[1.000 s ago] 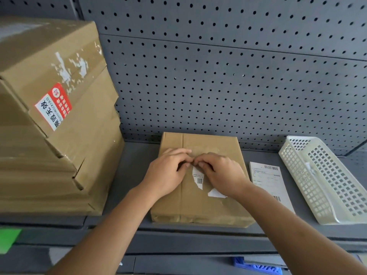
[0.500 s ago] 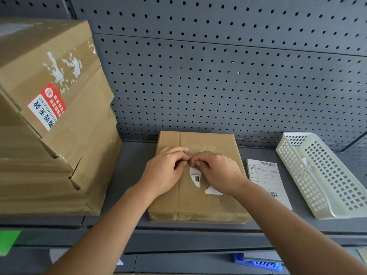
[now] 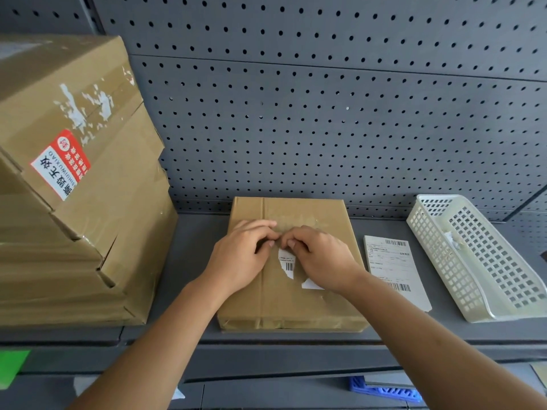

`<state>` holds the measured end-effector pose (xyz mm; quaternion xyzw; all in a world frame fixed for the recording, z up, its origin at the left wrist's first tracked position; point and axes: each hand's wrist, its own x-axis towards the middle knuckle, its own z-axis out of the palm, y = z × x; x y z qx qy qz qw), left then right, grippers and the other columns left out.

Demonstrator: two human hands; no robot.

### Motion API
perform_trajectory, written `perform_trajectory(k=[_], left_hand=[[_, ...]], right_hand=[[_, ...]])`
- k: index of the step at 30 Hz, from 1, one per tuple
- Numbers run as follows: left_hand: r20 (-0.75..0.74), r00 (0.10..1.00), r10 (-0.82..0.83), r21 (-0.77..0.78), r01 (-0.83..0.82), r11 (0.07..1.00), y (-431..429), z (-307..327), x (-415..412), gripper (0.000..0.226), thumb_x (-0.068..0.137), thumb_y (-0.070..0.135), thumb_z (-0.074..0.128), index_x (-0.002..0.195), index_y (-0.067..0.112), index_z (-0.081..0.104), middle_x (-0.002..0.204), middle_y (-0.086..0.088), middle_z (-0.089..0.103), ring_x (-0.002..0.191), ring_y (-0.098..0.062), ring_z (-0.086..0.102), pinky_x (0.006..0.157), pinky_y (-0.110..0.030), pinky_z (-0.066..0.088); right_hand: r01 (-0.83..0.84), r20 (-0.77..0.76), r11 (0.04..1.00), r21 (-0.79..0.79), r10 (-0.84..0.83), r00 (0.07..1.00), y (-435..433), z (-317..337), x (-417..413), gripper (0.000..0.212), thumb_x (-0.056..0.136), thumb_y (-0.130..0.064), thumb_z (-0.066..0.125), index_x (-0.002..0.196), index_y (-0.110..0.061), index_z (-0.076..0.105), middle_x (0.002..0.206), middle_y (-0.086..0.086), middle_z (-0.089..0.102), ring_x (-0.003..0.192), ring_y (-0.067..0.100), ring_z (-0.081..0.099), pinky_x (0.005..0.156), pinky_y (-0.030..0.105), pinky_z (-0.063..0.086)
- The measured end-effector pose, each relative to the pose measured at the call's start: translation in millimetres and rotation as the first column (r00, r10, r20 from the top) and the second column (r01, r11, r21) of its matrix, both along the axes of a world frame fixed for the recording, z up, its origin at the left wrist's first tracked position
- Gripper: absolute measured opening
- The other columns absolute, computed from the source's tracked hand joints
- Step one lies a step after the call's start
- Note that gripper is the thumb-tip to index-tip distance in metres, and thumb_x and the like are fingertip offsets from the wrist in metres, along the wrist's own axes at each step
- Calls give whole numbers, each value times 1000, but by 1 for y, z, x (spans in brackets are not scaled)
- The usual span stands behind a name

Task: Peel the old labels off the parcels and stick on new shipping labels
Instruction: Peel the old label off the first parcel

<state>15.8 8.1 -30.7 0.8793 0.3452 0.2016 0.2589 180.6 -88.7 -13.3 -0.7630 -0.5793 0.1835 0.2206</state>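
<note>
Still, on the parcel [image 3: 281, 306], right hand [image 3: 322, 258] in a pinch on the old label [image 3: 287, 263], left hand [image 3: 239, 258] curled, hold unclear

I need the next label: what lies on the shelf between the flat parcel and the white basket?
A printed shipping label lies flat there, beside the parcel, seen in the head view.

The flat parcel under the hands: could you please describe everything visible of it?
The flat parcel is a thin brown cardboard box, taped along a lengthwise seam, lying flat on the grey shelf. Two white scraps of torn label remain on top. Both hands rest on it: the right hand pinches the barcode scrap's top, the left hand curls its fingertips alongside.
</note>
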Motion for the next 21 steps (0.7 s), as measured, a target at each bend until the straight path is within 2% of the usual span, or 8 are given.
perform_trajectory(k=[3,9,12,14,18,21], left_hand=[[-6,1000,-1,0,1,1000,0,0,0,21,99,28,55,110,40,67,135,33,51,128,8,37,97,-33,46],[-12,1000,1,11,-1,1000,0,0,0,22,99,28,54,112,40,68,134,33,51,128,9,37,93,-29,44],[-7,1000,1,7,-1,1000,0,0,0,22,99,29,54,111,41,67,134,33,51,127,9,37,93,-31,44],[-8,1000,3,5,-3,1000,0,0,0,21,99,29,54,109,42,67,134,34,51,127,9,37,93,-32,45],[-15,1000,2,7,-2,1000,-1,0,0,21,99,28,54,110,40,68,135,33,51,127,9,36,95,-32,45],[-5,1000,2,12,-2,1000,-1,1,0,22,100,29,54,114,38,68,135,32,52,128,8,37,95,-31,45]], right_hand=[[11,9,1000,23,-12,1000,0,0,-3,23,103,-31,45,107,-37,66,111,-21,64,104,7,56,87,35,48],[-4,26,1000,-25,5,1000,1,1,-2,23,103,-29,43,96,-36,64,104,-18,63,103,12,56,85,36,49],[22,-67,1000,4,-22,997,0,1,-2,24,104,-30,43,104,-38,66,109,-22,64,104,8,56,87,33,47],[20,-49,1000,17,-19,999,1,1,-3,24,104,-31,44,106,-38,67,111,-21,65,106,9,57,88,35,48],[3,20,999,-34,-2,1000,3,2,-4,24,102,-28,42,98,-36,65,106,-18,64,104,12,56,86,36,48],[9,-46,1000,-6,-9,999,1,1,-1,23,103,-26,43,95,-33,64,102,-21,63,100,11,55,80,32,44]])
